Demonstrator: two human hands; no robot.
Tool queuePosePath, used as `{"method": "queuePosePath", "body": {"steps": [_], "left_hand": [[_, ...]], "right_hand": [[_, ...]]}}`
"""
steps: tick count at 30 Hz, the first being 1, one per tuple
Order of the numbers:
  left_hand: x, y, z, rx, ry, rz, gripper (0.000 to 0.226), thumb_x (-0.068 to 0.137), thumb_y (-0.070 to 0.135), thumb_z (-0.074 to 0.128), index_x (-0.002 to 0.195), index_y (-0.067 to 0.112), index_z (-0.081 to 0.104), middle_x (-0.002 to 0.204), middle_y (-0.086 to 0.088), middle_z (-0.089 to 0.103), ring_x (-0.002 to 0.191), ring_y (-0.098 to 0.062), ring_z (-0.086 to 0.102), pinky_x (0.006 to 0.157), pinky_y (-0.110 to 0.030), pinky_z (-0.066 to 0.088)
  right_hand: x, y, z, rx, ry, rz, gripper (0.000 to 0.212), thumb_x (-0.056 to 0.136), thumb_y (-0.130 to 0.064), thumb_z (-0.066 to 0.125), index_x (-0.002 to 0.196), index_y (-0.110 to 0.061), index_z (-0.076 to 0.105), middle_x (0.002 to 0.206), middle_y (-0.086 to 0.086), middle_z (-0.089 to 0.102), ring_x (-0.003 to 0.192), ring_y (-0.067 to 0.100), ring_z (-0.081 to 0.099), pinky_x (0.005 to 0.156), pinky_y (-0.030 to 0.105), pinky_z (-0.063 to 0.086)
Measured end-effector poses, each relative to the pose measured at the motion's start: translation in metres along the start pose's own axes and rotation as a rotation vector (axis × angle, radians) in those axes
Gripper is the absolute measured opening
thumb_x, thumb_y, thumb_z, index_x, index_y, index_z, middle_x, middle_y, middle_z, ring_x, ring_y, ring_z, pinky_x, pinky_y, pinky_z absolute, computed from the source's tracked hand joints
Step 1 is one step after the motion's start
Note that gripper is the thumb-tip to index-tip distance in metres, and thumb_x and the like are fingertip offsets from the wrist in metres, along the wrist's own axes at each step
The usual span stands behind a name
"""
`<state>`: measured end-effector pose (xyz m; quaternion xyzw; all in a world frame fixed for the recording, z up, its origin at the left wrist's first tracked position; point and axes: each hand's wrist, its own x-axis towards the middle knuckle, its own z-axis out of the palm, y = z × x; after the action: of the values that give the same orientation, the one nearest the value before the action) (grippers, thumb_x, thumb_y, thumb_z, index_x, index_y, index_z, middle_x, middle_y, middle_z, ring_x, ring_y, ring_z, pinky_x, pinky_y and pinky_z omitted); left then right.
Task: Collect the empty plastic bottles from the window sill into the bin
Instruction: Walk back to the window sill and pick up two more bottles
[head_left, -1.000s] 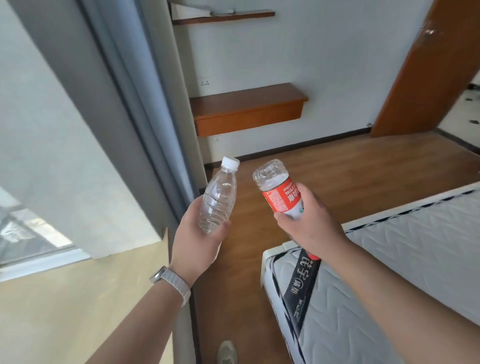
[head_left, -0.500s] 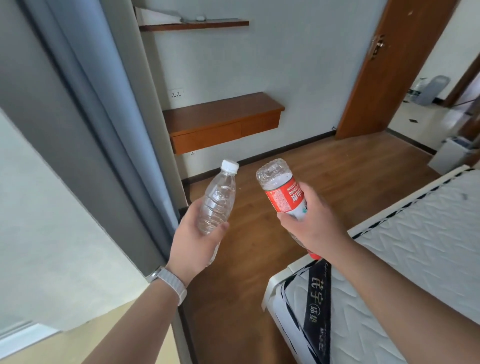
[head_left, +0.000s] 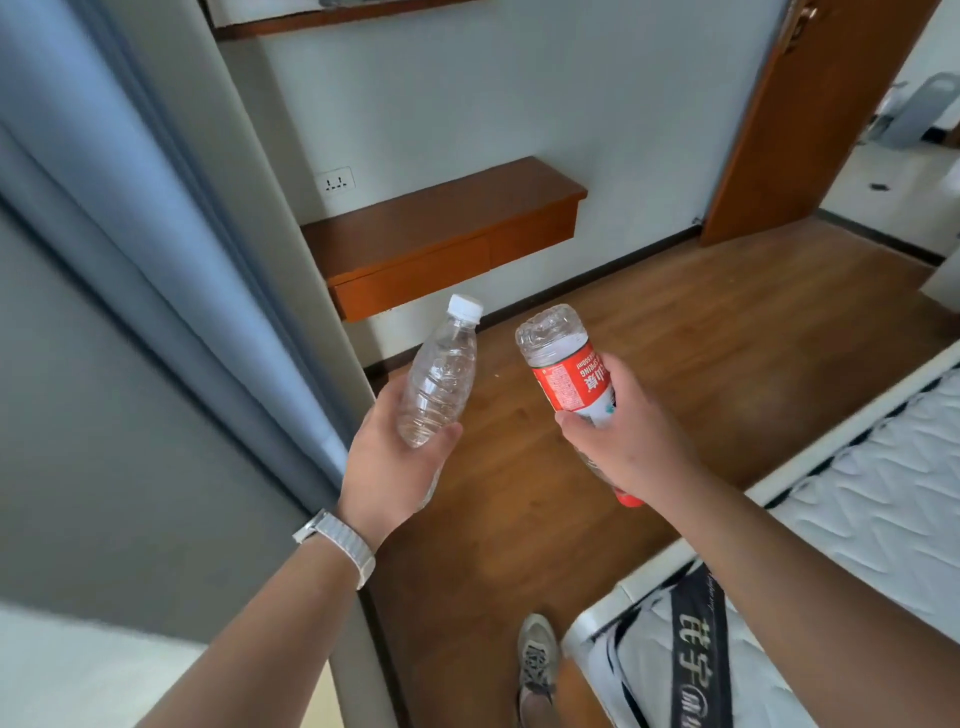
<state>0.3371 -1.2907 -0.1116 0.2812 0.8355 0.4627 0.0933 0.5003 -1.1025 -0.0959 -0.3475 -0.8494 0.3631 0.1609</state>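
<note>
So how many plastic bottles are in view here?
2. A clear white-capped bottle in the left hand, a red-labelled bottle held cap-down in the right hand. No others show.

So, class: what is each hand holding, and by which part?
The left hand grips the clear white-capped bottle by its lower body; the right hand grips the inverted red-labelled bottle around its middle.

clear bottle (head_left: 439, 378) white-capped, red-labelled bottle (head_left: 570, 383), blue curtain (head_left: 104, 171)
</note>
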Motion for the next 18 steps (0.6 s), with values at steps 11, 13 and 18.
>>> {"method": "queuePosePath", "body": {"steps": [11,13,18], "left_hand": [[0.178,0.034,0.048,0.022,-0.004,0.022,0.065,0.082,0.04,0.075,0.138,0.037,0.044,0.116,0.017,0.062,0.096,-0.001,0.062,0.071,-0.015,0.044],[0.2,0.038,0.054,0.001,-0.005,0.033,0.063,0.082,0.039,0.076,0.136,0.038,0.044,0.116,0.02,0.06,0.096,0.004,0.059,0.073,-0.012,0.042],[0.257,0.048,0.069,-0.016,-0.036,0.048,0.054,0.084,0.037,0.075,0.127,0.044,0.043,0.107,0.029,0.057,0.092,0.005,0.059,0.069,-0.01,0.041]], "right_hand": [[0.178,0.007,-0.019,0.063,-0.03,0.053,0.072,0.085,-0.046,0.068,0.142,-0.034,0.026,0.124,-0.015,0.044,0.1,0.003,0.047,0.066,0.011,0.034],[0.201,0.006,-0.028,0.096,0.004,0.04,0.068,0.083,-0.045,0.07,0.138,-0.037,0.031,0.122,-0.015,0.049,0.096,0.004,0.053,0.067,0.012,0.037],[0.25,0.01,-0.037,0.057,0.047,0.076,0.072,0.081,-0.048,0.07,0.14,-0.037,0.03,0.124,-0.013,0.049,0.103,0.008,0.053,0.079,0.021,0.044]]}}
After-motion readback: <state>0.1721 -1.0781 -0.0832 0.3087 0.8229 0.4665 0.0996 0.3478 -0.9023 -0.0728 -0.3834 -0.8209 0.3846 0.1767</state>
